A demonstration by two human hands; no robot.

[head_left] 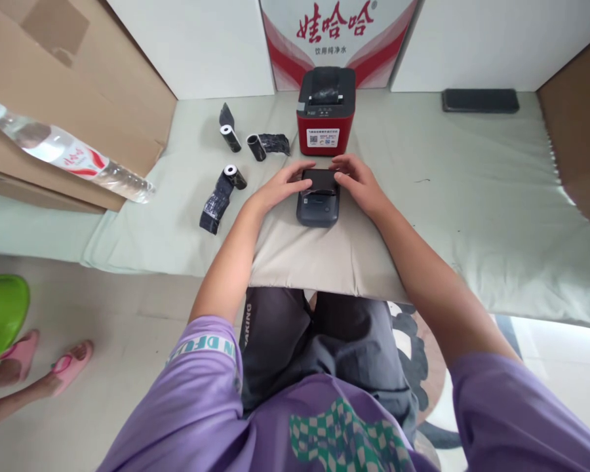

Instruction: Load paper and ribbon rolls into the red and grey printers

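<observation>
Both left hand (281,186) and right hand (364,186) grip the dark device (317,214); what fills the bottle (49,143) is unclear.

Left hand (286,183) and right hand (362,182) on a small dark machine (317,208)
They touch its far part from 2 sides. On the far side stands a red printer (325,118); 3 black rolls (256,149) lie to the left.

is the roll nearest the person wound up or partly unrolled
Partly unrolled: a dark strip trails from the roll across the cloth.
</observation>
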